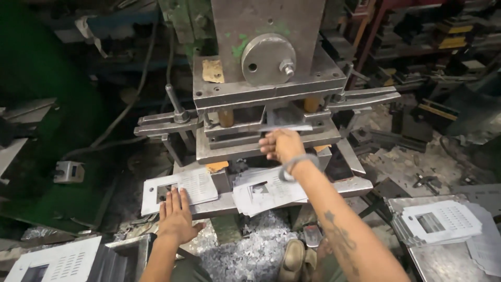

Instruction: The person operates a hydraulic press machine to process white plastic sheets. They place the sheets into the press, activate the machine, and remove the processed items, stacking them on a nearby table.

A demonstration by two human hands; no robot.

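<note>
Two bare hands work at a grey steel press point(266, 57); right hand point(282, 144) pinches a thin perforated metal sheet point(286, 127) inside the die; left hand point(176, 215) lies flat, fingers spread, on a white punched metal panel point(194, 185).

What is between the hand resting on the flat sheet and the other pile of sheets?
In the head view, between the left hand and the stack of white perforated metal sheets, a grey metal block with an orange patch stands.

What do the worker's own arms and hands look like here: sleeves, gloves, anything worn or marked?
Both forearms are bare, with no sleeves in view and no gloves. The right hand has a thin grey band looped around its wrist, and a dark tattoo runs along that forearm. The left hand shows no band, watch or marking.
</note>
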